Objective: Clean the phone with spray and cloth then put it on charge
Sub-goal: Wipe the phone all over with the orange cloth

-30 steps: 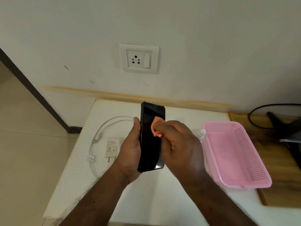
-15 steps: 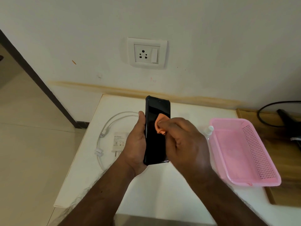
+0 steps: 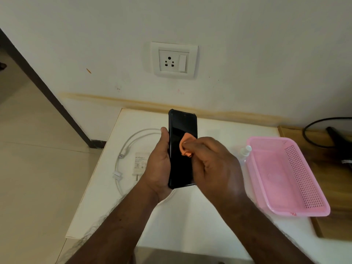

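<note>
My left hand (image 3: 158, 166) grips a black phone (image 3: 181, 128) upright above the white table (image 3: 190, 216), screen facing me. My right hand (image 3: 215, 164) pinches a small orange cloth (image 3: 186, 144) and presses it on the middle of the screen. A white charger adapter (image 3: 138, 162) lies flat on the table left of my hands, with its white cable (image 3: 125, 147) looped around it. The top of a small clear spray bottle (image 3: 245, 151) shows behind my right hand, beside the basket. A white wall socket (image 3: 173, 60) with a switch sits on the wall above.
A pink plastic basket (image 3: 297, 206) stands on the table at the right. Beyond it is a wooden surface (image 3: 323, 227) with a black cable (image 3: 312, 126) and a dark object. The table's left edge drops to a tiled floor (image 3: 34, 168).
The view has shifted a little, so the scene sits lower and further right. The cloth under my right hand has slid slightly down the screen. My left hand keeps its hold.
</note>
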